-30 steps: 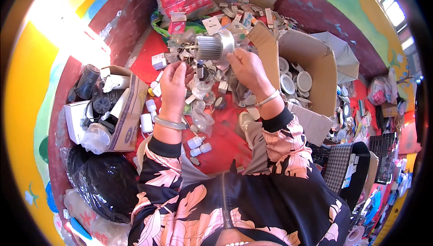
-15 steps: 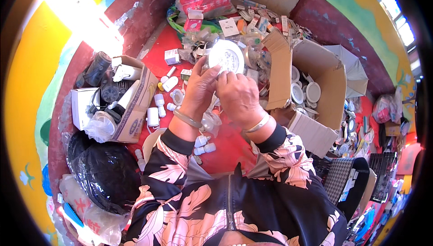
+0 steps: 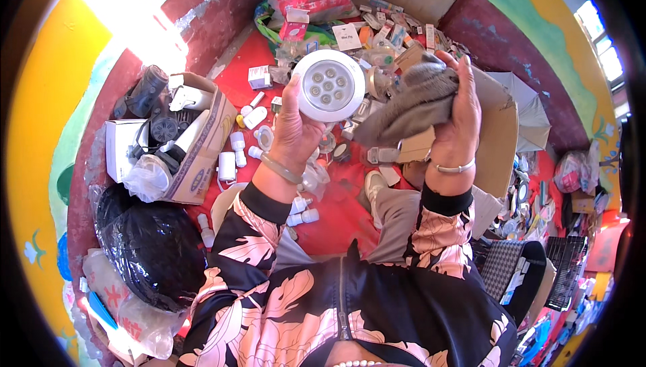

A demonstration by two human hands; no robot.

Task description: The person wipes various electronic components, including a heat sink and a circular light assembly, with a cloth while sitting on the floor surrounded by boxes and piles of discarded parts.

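My left hand (image 3: 294, 135) holds up a round white LED downlight (image 3: 328, 86), its face with several small lenses turned toward me. My right hand (image 3: 461, 108) is closed on a grey cloth (image 3: 412, 104) just to the right of the lamp, the cloth bunched against my palm. Both hands are raised over a red floor (image 3: 336, 212) strewn with small white bulbs and lamp parts. I wear a bracelet on each wrist and floral sleeves.
An open cardboard box (image 3: 202, 145) of lamp parts sits at the left, with a black plastic bag (image 3: 145, 246) below it. A larger cardboard box (image 3: 498, 138) stands at the right. Small packets and boxes (image 3: 377, 30) pile up at the back, against red walls.
I have lifted the round lamp higher and turned its face toward me. My right hand has come off the lamp and now holds the grey cloth beside it.
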